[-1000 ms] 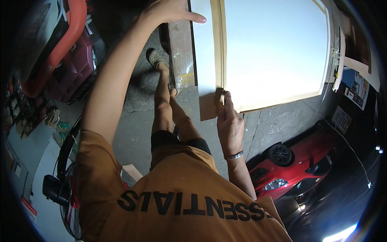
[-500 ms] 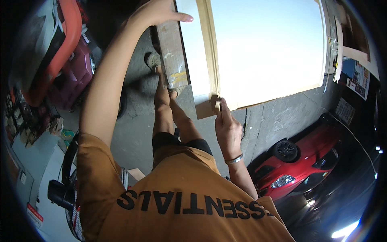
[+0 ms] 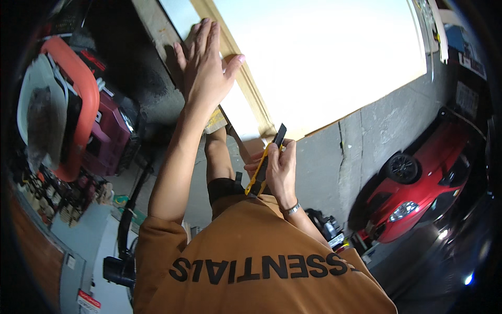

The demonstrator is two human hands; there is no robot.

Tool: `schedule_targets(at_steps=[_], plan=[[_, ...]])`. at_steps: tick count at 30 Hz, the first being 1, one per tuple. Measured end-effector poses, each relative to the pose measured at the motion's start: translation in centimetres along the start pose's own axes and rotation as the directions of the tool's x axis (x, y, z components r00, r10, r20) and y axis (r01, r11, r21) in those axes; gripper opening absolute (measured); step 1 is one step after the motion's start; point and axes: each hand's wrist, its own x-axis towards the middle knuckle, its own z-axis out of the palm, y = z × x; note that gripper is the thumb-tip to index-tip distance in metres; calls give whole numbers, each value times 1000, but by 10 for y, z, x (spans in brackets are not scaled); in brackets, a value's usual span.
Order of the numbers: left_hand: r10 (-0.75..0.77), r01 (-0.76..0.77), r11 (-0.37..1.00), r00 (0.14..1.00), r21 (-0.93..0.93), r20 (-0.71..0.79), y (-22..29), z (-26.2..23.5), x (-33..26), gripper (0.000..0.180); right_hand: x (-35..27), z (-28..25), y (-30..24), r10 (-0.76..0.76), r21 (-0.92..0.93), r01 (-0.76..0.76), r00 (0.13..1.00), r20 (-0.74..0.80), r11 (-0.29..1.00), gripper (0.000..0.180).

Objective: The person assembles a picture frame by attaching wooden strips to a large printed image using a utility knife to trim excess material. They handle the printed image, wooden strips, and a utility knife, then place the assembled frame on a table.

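A large white board (image 3: 340,57) with a tan strip (image 3: 253,99) along its left side lies in front of me, glaring in the light. My left hand (image 3: 206,70) rests on its left margin and the strip, fingers stretched and thumb apart, holding nothing. By the board's near corner, my right hand (image 3: 282,170) grips a yellow and black utility knife (image 3: 258,180). The knife slants, its dark end pointing up toward the strip's near end. Some right-hand fingers are hidden behind the knife.
A worn wooden support (image 3: 157,36) runs under the board's left edge. At left are an orange-red curved frame (image 3: 89,99) and a purple case (image 3: 107,138). A red car (image 3: 418,193) stands on the right, over the grey concrete floor (image 3: 327,172). A black fan (image 3: 119,269) is at lower left.
My left hand has come nearer, from the far left edge onto the strip. My right hand has drawn back slightly from the board's corner, and the knife now shows fully. The view has turned.
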Motion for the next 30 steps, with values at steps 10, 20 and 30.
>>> schedule_targets(at_steps=[10, 20, 30], plan=[[194, -185, 979, 974, -86, 117, -23, -23, 22, 96, 10, 40, 0, -87, -159, 45, 960, -267, 986, 19], [224, -213, 973, 965, -89, 135, -22, -22, 24, 97, 7, 85, -18, -34, -169, -51, 886, -462, 984, 16], [214, -210, 977, 960, -41, 180, -22, -22, 25, 97, 12, 99, -17, -4, -173, -113, 826, -563, 978, 13]])
